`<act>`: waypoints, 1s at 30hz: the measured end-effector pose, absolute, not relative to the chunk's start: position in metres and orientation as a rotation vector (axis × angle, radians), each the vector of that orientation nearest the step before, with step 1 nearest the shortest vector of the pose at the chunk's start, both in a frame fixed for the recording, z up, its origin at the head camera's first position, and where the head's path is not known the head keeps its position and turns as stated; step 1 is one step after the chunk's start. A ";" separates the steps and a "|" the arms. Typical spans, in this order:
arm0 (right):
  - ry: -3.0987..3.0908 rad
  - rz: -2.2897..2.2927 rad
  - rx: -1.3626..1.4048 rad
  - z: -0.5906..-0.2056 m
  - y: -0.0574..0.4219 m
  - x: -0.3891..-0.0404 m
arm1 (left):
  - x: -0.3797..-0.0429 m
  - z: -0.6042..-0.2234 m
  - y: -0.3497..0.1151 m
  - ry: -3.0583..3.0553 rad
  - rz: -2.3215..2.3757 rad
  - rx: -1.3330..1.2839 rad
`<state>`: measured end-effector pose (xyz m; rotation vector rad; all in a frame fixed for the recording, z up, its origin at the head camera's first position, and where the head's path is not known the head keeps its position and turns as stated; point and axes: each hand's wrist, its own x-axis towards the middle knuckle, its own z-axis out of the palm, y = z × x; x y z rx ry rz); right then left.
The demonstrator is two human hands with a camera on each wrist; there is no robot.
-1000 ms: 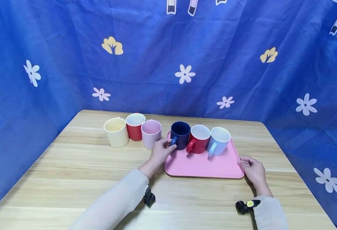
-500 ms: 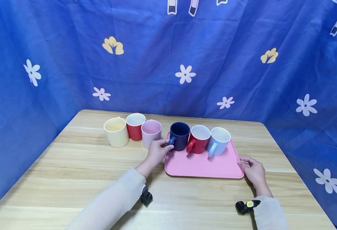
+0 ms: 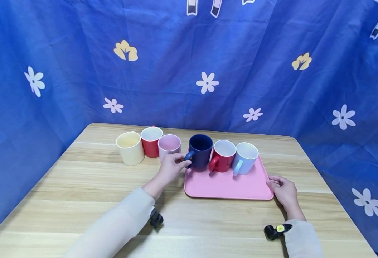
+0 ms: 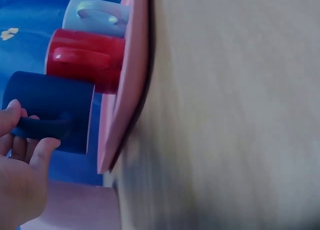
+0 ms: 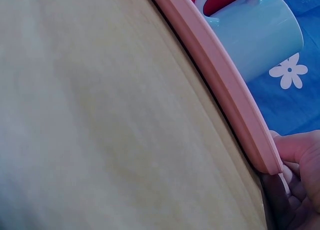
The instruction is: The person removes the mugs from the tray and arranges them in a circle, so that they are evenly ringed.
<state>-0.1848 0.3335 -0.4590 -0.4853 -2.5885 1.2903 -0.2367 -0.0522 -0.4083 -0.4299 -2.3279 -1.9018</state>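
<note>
My left hand [image 3: 170, 168] grips the handle of a dark blue mug [image 3: 200, 150] at the left end of a pink tray [image 3: 229, 188]. In the left wrist view a narrow gap shows between the mug's base [image 4: 91, 120] and the tray, so the mug is slightly raised. Beside it on the tray stand a red mug with white inside [image 3: 224, 157] and a light blue mug [image 3: 245, 159], handles facing me. At the tray's right edge, near the front corner, my right hand [image 3: 285, 193] holds the rim with thumb and fingers; some fingers are partly hidden.
Left of the tray, a cream mug [image 3: 131, 150], another red mug [image 3: 151, 143] and a pink mug [image 3: 169, 144] stand close together on the wooden table [image 3: 79, 200]. My left hand partly covers the pink one. Behind the table hangs a blue patterned cloth [image 3: 163, 79].
The dark blue mug has moved slightly left and up off the tray in my left hand, opening a gap to the red mug. My right hand and the tray have stayed put.
</note>
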 end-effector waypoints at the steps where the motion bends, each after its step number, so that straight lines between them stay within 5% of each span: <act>1: -2.590 1.287 -0.485 -0.459 0.333 -0.185 | -0.236 -0.407 -0.054 -2.336 -1.899 -0.448; 30: -2.576 1.286 -0.479 -0.460 0.333 -0.184 | -0.215 -0.390 -0.161 -2.545 -1.935 -0.959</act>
